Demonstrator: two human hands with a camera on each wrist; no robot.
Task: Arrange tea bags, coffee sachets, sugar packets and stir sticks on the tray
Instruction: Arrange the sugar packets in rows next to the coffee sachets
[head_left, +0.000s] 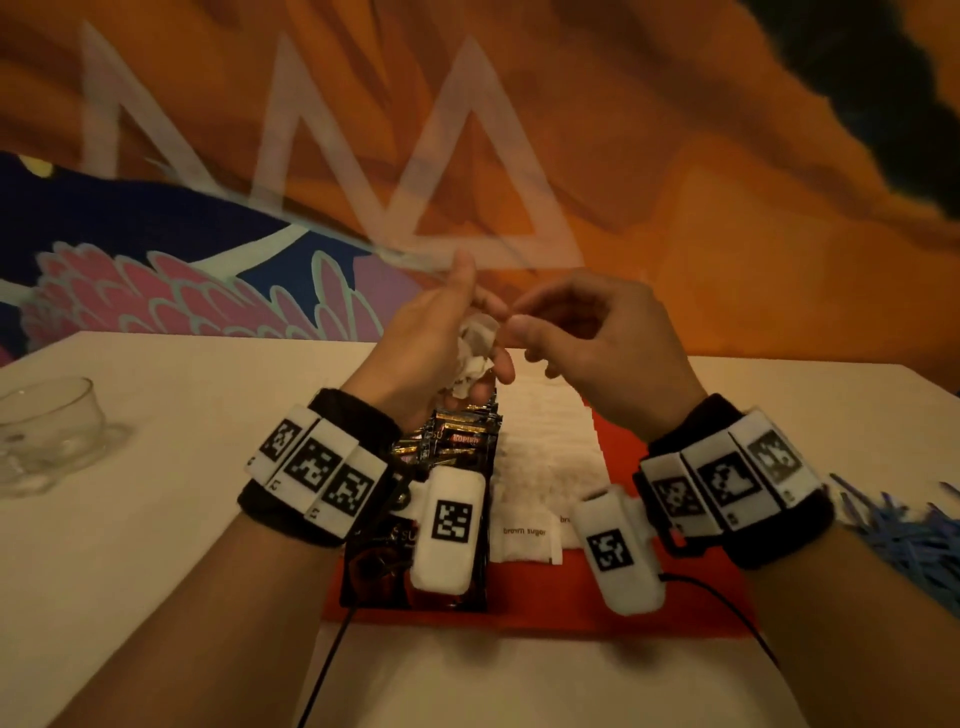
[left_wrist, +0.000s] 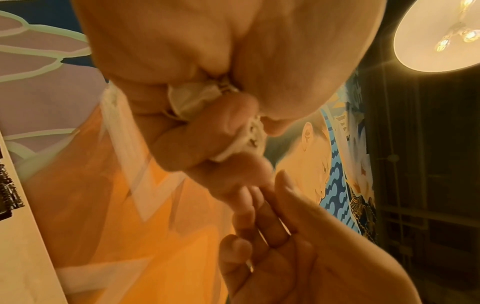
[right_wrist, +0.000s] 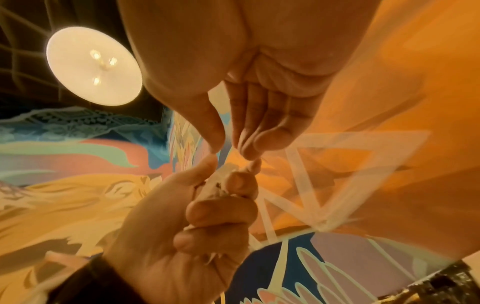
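1. While both of your hands are raised above the far edge of the red tray (head_left: 613, 603), your left hand (head_left: 431, 338) has its fingers curled round a crumpled bunch of white tea bags (head_left: 475, 345), gripping them against the palm.
2. In the left wrist view the white paper pokes out between your curled left fingers (left_wrist: 205, 127), and the thumb closes over the top of it.
3. Your right hand (head_left: 597, 332) holds nothing that can be made out; its thumb and forefinger tips are drawn close together right at the left hand's fingertips, the other fingers loosely bent. Whether they pinch a string or tag, you cannot tell.
4. On the tray, dark coffee sachets (head_left: 457, 447) lie in a row along the left side, running from the near edge to the far one.
5. White sugar packets (head_left: 540, 457) lie in a row just beside them toward the middle, the nearest one printed "brown sugar".
6. Blue stir sticks (head_left: 904, 535) lie in a heap on the white table (head_left: 156, 519) at its right edge, off the tray.
7. A clear glass cup (head_left: 49, 415) stands near the table's left edge.
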